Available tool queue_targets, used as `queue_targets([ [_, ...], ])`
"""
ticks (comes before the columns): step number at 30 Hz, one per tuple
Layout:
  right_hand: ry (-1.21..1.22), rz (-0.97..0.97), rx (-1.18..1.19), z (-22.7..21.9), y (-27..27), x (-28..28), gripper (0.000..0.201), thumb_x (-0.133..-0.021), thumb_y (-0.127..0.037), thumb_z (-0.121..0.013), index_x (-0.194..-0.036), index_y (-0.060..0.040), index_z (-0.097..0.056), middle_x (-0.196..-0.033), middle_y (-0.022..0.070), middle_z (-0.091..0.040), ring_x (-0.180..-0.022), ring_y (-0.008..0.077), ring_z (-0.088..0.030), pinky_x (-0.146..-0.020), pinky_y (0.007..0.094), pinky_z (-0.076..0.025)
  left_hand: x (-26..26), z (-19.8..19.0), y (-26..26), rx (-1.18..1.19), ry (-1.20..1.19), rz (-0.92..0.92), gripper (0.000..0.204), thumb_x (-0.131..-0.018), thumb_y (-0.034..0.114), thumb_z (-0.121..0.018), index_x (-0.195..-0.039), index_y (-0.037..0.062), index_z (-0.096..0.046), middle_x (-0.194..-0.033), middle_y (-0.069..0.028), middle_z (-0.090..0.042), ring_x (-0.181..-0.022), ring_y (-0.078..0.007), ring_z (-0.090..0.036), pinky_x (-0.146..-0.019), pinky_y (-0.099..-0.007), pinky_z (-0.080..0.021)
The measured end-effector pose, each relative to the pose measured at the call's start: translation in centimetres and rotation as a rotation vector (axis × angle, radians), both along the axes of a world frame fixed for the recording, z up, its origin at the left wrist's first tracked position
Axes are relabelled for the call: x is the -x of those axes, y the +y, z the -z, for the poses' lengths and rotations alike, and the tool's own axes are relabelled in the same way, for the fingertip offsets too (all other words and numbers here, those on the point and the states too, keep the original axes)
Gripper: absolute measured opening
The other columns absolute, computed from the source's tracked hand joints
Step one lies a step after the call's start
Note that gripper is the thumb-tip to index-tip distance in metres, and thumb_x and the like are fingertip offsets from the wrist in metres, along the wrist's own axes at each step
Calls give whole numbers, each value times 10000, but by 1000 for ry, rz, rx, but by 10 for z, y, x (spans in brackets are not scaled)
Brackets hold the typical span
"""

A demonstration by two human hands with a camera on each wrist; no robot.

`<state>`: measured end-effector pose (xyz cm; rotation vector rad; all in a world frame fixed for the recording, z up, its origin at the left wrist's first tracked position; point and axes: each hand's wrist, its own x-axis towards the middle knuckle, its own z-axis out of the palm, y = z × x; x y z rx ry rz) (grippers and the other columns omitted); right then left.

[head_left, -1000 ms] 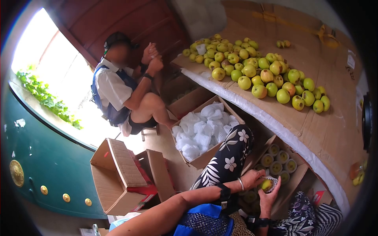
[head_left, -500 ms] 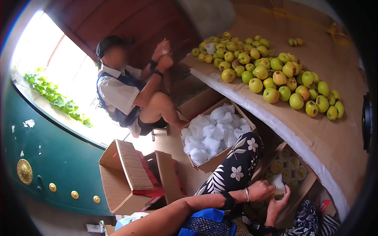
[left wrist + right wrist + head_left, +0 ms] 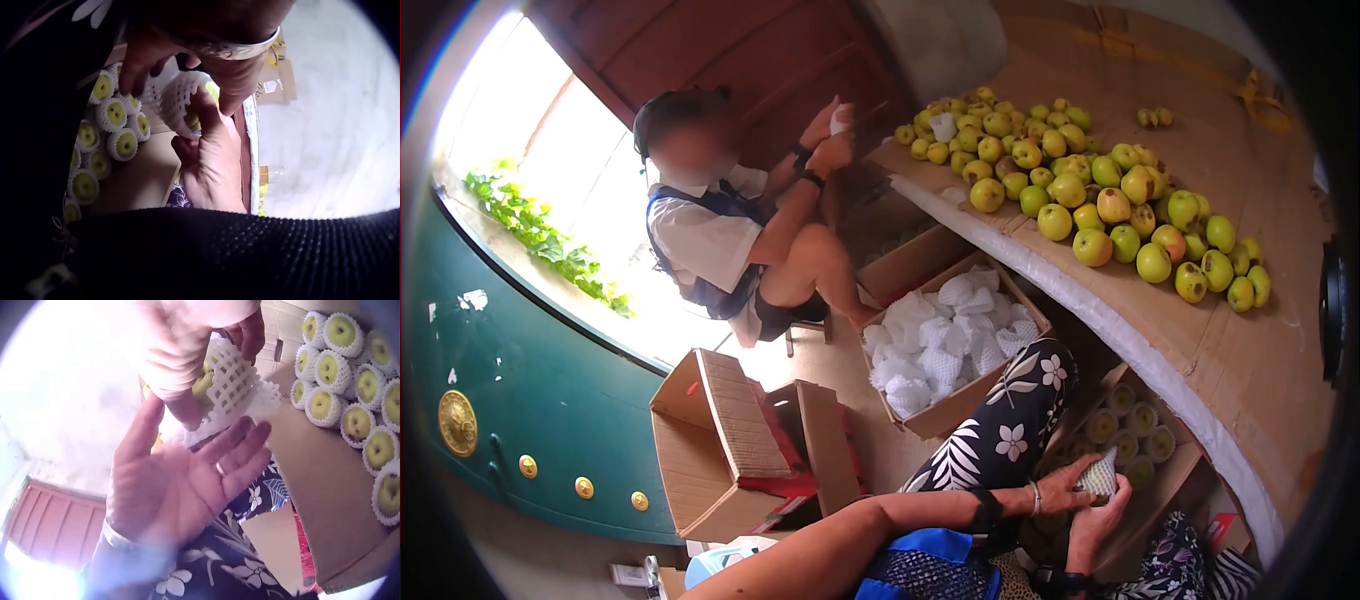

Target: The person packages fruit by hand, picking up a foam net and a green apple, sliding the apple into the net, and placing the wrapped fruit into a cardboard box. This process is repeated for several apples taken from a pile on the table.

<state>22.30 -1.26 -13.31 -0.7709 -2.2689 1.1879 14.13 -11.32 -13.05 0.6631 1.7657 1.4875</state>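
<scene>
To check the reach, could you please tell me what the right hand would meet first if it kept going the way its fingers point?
Most likely the netted apple: the right hand lies open just beneath it, fingertips already at the net's edge.

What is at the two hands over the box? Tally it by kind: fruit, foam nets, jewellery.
apple: 1
foam net: 1
bracelet: 1
ring: 1
Total: 4
</scene>
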Motion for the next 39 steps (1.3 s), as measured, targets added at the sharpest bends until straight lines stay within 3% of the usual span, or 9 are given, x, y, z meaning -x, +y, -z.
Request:
queue_targets([
  [2,3,-2,4,-5,-3,3,474,-612,-49,-649,-1043,-27,-453,-964,163,-496,-933,357,-499,-827,407,-404,-2,16,1,-59,-1,-46,674,-777,187,-641,-1320,40,-271,-1113,-163,-509,-1032,-222,-499,-899,-328,-396],
  [5,41,-137,112,0,5,-1,503,-628,-42,-633,-1100,-14,-458,-1053,169,-503,-984,338,-505,-870,393,-395,-2,20,1,-185,-304,-122,652,-777,143,-643,-1312,30,-288,-1084,-140,-522,-997,-182,-502,-883,-304,-410],
  [10,204,-218,709,2,19,-7,428,-739,-25,-522,-1153,43,-440,-1114,144,-502,-1021,216,-492,-892,323,-389,3,12,-1,2,69,-105,638,-808,213,-615,-1311,22,-272,-1062,-153,-542,-983,-240,-536,-864,-333,-422],
  [15,131,-194,605,-1,17,-11,354,-791,-34,-475,-1134,50,-442,-1103,127,-495,-990,191,-490,-866,303,-400,9,-9,-4,97,115,21,642,-802,177,-608,-1322,50,-254,-1116,-204,-513,-1053,-312,-515,-888,-367,-406],
  [20,208,-153,689,0,17,-10,297,-822,-41,-455,-1105,46,-459,-1046,119,-512,-964,182,-495,-836,298,-415,9,-2,-2,-33,110,-31,664,-768,62,-615,-1331,58,-263,-1148,-175,-501,-1091,-274,-490,-917,-349,-387],
  [29,49,-61,365,19,22,-14,166,-826,-34,-505,-982,18,-526,-915,55,-555,-761,106,-514,-622,234,-439,8,0,-3,-24,93,-37,698,-735,12,-622,-1336,54,-270,-1180,-166,-485,-1123,-250,-465,-945,-330,-365],
  [32,127,-65,292,5,14,-12,136,-815,-22,-523,-944,19,-530,-873,43,-547,-751,100,-503,-632,235,-436,8,2,-3,8,100,-34,711,-725,4,-617,-1340,53,-264,-1212,-180,-470,-1145,-253,-453,-955,-325,-355],
  [36,181,-127,285,-4,6,-8,118,-791,-19,-553,-901,20,-536,-821,47,-540,-730,122,-505,-634,252,-435,3,15,-1,-27,227,-152,722,-715,0,-604,-1346,52,-257,-1233,-194,-464,-1163,-241,-444,-965,-313,-345],
  [39,171,-222,148,-16,0,-5,99,-755,-9,-576,-842,21,-539,-795,75,-534,-720,164,-521,-636,270,-436,6,19,-2,0,133,-145,722,-714,5,-600,-1348,56,-258,-1217,-191,-480,-1148,-237,-461,-966,-306,-342],
])
